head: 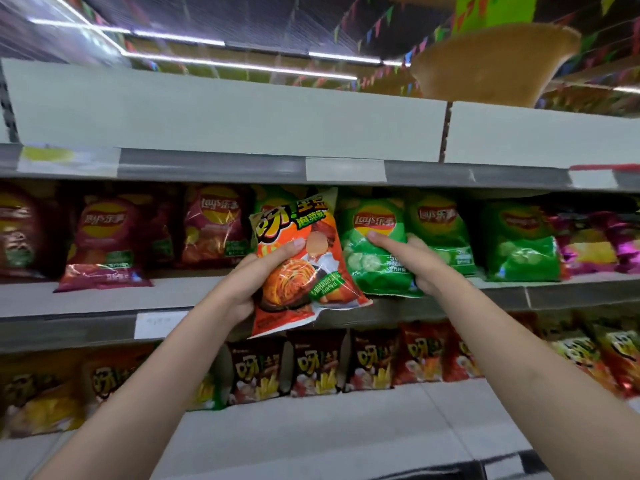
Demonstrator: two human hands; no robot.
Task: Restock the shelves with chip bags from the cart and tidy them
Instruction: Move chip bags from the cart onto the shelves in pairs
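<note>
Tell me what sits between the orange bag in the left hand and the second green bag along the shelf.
In the head view, one green bag gripped by the right hand lies between the orange bag and the second green bag.

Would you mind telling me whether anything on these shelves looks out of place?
Yes: a maroon bag lies flat at the middle shelf's front left, while its neighbours stand upright.

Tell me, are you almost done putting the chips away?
Partly. Done: the middle shelf already holds rows of bags. In hand: the left hand grips an orange bag, and the right hand holds a green bag. Left: shelving both; the cart is out of view.
</note>
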